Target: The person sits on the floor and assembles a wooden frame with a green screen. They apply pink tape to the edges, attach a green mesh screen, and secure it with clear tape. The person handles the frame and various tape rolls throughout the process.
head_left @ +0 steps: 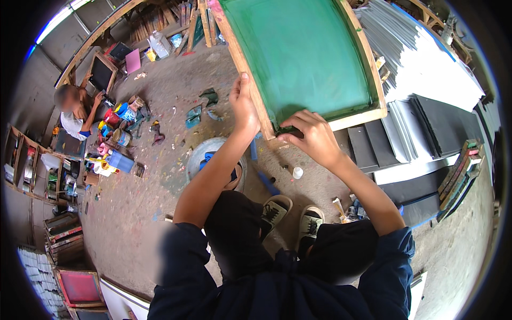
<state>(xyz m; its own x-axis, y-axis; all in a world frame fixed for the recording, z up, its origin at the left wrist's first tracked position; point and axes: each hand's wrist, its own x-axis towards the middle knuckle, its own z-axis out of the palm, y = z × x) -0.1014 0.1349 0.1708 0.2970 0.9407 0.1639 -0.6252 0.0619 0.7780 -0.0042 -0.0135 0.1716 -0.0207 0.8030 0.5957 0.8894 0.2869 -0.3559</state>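
Observation:
A screen-printing frame [358, 119] with wooden rails tilts up in front of me, green mesh [306, 56] stretched across it. Its left rail is gripped by my left hand [245, 111], with the thumb lying up along the wood. At the near left corner, inside the frame, the fingers of my right hand [313, 136] are curled and pinched together. Something small and dark shows at those fingertips, too hidden to name. Below my left forearm stands a round metal basin [200, 156] with blue cloth in or on it.
A person [74, 109] sits at the far left by paint tubs [121, 137]. On the right lie stacks of white sheets [426, 64] and black sheets [448, 125]. A white cup [297, 173] and dark scraps [209, 96] lie on the floor.

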